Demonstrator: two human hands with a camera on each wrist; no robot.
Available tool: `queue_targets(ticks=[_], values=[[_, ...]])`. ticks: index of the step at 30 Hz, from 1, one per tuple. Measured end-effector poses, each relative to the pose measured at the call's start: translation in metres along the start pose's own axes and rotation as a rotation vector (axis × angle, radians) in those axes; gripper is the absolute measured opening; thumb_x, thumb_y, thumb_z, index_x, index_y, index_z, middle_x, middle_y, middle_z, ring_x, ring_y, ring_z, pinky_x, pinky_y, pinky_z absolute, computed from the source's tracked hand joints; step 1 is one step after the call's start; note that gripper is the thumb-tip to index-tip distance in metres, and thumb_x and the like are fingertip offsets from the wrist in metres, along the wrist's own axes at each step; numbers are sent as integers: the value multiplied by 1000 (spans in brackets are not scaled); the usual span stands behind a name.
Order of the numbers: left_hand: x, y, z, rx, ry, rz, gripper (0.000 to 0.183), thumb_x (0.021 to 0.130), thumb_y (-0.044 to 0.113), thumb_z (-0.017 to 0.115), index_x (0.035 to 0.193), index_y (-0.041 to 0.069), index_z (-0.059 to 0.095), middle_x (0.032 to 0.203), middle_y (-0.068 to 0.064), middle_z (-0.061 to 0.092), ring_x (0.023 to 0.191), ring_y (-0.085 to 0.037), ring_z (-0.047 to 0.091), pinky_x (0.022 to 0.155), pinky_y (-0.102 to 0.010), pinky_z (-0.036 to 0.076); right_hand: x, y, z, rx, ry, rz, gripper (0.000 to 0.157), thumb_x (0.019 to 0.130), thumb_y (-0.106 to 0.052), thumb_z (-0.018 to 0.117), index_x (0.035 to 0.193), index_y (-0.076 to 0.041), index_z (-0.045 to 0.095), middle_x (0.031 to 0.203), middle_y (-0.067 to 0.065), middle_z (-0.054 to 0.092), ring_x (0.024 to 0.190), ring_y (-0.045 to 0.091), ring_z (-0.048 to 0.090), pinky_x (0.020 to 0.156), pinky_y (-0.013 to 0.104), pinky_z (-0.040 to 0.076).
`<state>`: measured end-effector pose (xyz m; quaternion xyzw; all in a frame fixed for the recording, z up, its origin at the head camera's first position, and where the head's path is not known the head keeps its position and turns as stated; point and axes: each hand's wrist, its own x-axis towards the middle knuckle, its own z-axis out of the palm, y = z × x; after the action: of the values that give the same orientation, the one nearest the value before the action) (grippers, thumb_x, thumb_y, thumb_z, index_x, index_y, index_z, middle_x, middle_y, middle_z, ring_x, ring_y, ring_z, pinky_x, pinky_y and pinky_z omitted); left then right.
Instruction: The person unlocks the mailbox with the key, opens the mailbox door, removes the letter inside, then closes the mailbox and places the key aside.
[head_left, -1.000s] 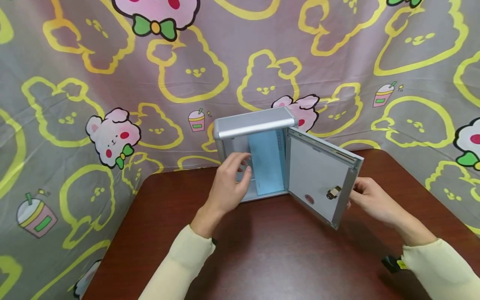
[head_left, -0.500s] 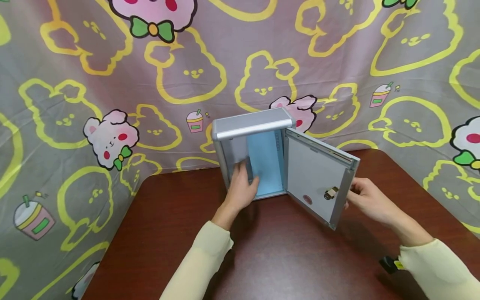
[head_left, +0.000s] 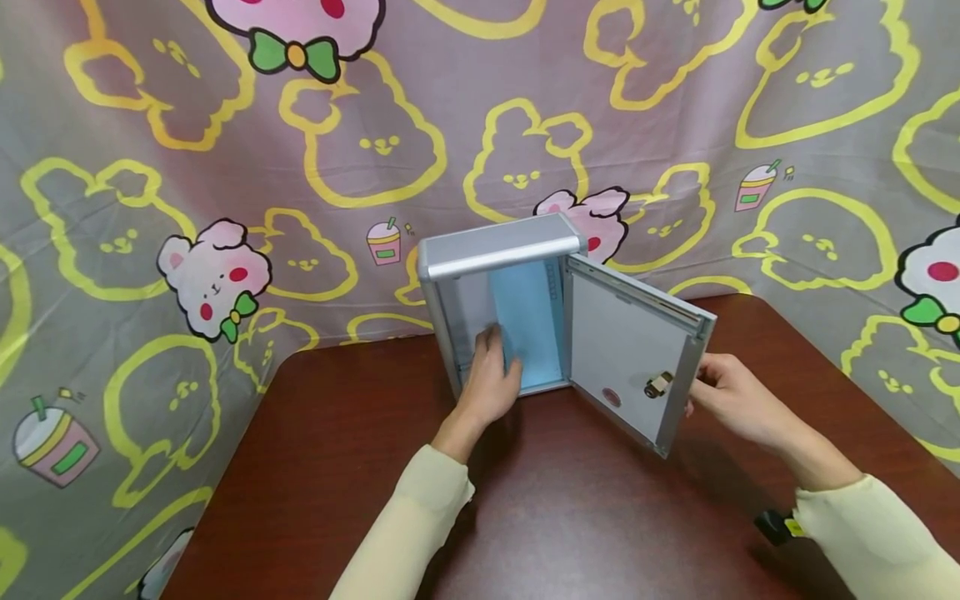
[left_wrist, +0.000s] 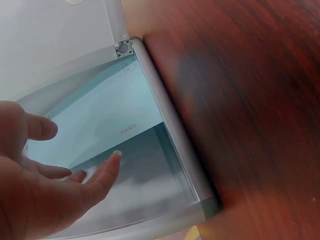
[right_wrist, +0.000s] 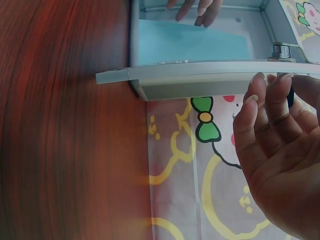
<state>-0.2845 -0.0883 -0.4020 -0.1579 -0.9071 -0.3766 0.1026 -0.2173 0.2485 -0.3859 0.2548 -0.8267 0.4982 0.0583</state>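
A grey metal mailbox [head_left: 501, 243] stands at the back of the table, its door [head_left: 622, 342] swung wide to the right. Inside leans a light blue envelope [head_left: 528, 321] with small red print. My left hand [head_left: 491, 385] reaches into the box, fingers spread and gently bent beside the envelope's lower edge; the left wrist view shows nothing between the fingers. At the door's outer face my right hand [head_left: 742, 404] pinches a small black key head [right_wrist: 290, 96], partly hidden by the fingers, opposite the lock cylinder [right_wrist: 281, 51].
The box stands on a dark reddish wooden table [head_left: 585, 517]. Close behind hangs a patterned cloth [head_left: 337, 150] with cartoon animals, which also runs along both sides. A black strap end [head_left: 772, 527] hangs by the right sleeve.
My left hand has moved right and forward from the box's front opening to inside it, beside the envelope. The right hand stays at the door, which holds its angle.
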Motion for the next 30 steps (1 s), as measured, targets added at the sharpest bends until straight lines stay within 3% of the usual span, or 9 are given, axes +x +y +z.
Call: queue_targets(ticks=[4,11,19,24,30], values=[[3,0,0,-35,62,21,53,103,9,51,150,-10,38,151,-27,40,140,-38,43,115,-49,38,0,1,-1,1,-2,-5,21,104,-3,57,85,-6,65,68,13,59,63,24,58,58,30,48],[8,-1,0,-134,141,0,33,99,5,56,130,-5,54,121,-22,60,106,-34,62,90,-48,53,-1,1,-1,3,-8,6,21,105,-4,57,86,-5,65,69,11,60,64,24,59,58,30,49],[15,-8,3,-265,190,-66,27,97,5,63,122,1,56,117,-16,68,102,-31,71,89,-45,57,-1,0,0,9,-5,-5,22,105,-4,57,84,-6,65,68,12,60,63,24,59,59,30,48],[19,-7,2,-262,174,-111,26,99,8,62,124,4,56,118,-15,69,103,-31,71,91,-46,56,-1,0,-1,10,-10,-3,22,105,-5,57,85,-6,65,68,14,59,63,25,58,59,31,48],[21,-6,6,-263,140,-118,25,102,6,56,125,-1,61,118,-21,67,108,-34,67,94,-47,53,-1,0,1,19,-6,-1,23,105,-5,57,84,-5,65,68,15,59,63,24,59,59,30,50]])
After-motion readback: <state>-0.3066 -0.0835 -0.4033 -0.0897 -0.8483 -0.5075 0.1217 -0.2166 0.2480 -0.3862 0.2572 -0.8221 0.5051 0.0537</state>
